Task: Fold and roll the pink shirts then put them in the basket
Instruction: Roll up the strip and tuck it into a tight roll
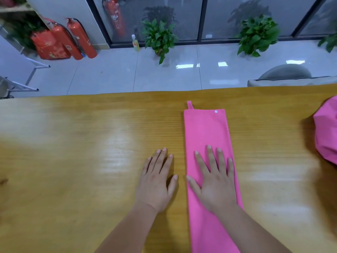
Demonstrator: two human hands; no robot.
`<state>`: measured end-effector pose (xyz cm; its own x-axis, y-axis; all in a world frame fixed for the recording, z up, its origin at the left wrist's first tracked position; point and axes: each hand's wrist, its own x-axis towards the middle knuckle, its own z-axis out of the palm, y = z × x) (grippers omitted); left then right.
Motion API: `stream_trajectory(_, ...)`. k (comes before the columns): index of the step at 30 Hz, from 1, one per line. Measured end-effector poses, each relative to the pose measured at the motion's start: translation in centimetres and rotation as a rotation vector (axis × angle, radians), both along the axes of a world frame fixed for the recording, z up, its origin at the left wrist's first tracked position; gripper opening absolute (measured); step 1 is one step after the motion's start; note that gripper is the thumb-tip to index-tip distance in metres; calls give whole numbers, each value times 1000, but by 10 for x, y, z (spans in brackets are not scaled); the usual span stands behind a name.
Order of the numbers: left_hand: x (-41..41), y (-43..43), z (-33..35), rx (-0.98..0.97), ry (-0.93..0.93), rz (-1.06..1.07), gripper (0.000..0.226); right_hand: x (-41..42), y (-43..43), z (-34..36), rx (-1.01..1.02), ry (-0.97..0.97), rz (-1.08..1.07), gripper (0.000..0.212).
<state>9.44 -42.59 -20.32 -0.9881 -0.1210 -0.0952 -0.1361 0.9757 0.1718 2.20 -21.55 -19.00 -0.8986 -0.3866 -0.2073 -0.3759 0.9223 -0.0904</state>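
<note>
A pink shirt (206,130) lies folded into a long narrow strip on the wooden table (73,143), running from the near edge toward the far edge, with a small loop and a white button at its far end. My right hand (215,181) rests flat on the strip with fingers spread. Just left of the strip, my left hand (156,181) lies flat on the bare table with straight fingers, holding nothing. More bunched pink fabric (326,130) sits at the table's right edge, partly cut off. No basket is in view.
Beyond the table's far edge is a tiled floor with two potted plants (159,37), red fire extinguishers (73,39) and a glass wall. A grey chair back (286,73) stands behind the table at the far right.
</note>
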Motion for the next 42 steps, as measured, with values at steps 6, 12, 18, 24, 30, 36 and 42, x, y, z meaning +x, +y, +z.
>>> stream_trajectory(6,1,0,-1,11,30,4,65,-62,-21,-10,0,-7,11,82)
stream_trajectory(12,1,-1,-4,4,37,5,65,23,7,4,-20,-33,12,84)
stream_trajectory(18,1,0,-4,-16,35,7,65,42,22,4,8,-36,-17,86)
stream_trajectory(24,1,1,-4,-18,51,8,65,-36,-2,-7,2,-25,3,85)
stream_trajectory(30,1,0,-5,-9,54,13,65,51,29,9,10,-83,38,86)
stream_trajectory(36,1,1,-4,-18,50,14,65,49,34,6,7,-49,1,87)
stream_trajectory(42,2,2,-4,-15,62,15,65,-23,8,-4,-5,-28,11,85)
